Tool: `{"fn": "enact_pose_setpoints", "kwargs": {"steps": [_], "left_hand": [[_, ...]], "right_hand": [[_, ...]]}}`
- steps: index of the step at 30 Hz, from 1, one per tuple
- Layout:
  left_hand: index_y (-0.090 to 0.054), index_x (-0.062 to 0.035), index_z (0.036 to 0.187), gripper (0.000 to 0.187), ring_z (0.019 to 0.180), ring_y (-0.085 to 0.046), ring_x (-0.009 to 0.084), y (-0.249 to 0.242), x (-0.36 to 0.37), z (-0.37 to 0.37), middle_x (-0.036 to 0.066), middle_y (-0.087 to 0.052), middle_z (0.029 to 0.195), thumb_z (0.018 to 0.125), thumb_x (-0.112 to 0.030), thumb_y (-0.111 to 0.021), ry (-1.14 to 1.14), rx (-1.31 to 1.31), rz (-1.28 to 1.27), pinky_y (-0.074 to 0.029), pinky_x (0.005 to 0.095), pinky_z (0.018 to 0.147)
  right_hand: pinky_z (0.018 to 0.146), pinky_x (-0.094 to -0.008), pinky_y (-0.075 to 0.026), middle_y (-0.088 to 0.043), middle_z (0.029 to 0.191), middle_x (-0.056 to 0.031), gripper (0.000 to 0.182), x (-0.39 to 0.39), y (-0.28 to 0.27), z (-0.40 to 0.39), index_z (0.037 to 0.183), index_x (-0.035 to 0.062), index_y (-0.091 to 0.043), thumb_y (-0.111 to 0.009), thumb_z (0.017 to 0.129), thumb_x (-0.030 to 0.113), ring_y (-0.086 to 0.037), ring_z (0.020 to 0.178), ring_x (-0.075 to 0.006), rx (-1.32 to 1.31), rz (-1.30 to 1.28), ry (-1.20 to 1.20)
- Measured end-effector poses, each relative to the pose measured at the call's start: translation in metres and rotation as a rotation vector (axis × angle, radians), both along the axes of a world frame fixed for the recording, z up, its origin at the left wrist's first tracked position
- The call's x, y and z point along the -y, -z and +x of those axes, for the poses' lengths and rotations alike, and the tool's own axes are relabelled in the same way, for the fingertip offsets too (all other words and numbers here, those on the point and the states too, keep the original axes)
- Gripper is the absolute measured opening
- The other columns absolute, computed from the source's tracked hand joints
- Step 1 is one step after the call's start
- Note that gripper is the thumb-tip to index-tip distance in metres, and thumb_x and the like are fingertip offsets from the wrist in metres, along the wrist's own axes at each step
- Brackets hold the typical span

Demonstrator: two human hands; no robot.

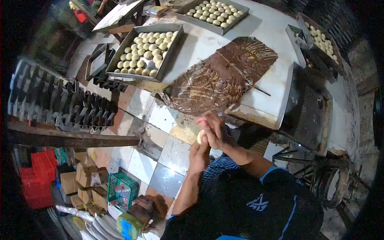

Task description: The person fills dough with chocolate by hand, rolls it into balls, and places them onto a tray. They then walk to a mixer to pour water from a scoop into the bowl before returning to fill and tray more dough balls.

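In front of my body, a small pale dough ball (201,137) sits between my two hands. My left hand (197,154) is closed around it from below. Over the top comes my right hand (213,131), its thumb side against the dough and its fingers curled and smeared by motion. Just beyond them, a dark brown, paste-like spread (224,78) covers a sheet on the white table (188,52). A thin stick (260,90) lies across the brown spread, its end reaching onto the table.
Metal trays of dough balls stand at the left (171,60), at the back (240,20) and at the right (324,44). A dark empty tray (304,108) lies to the right. Stacked metal moulds (60,96), a green crate (123,190) and cardboard boxes (86,176) are at the left.
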State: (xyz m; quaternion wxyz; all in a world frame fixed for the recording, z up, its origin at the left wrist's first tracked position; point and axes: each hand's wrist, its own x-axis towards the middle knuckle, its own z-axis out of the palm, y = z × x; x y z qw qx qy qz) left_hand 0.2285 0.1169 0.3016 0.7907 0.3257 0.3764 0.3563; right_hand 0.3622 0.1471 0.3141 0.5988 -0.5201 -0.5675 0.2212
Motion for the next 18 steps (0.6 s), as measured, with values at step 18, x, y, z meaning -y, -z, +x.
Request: {"fn": "enact_pose_setpoints", "kwargs": {"steps": [18], "left_hand": [[-0.036,-0.005,0.14,0.048,0.113,-0.054,0.0221,-0.009,-0.106,0.066,0.011,-0.053,0.125,0.096,-0.021,-0.049,0.058,0.029,0.061,-0.041,0.0386,0.098]], "right_hand": [[0.065,-0.0455,-0.05,-0.051,0.087,-0.0176,0.035,0.019,0.065,0.234,0.115,0.0044,-0.053,-0.049,0.08,0.002,-0.06,0.074,-0.0349,0.834,-0.624,0.258]]}}
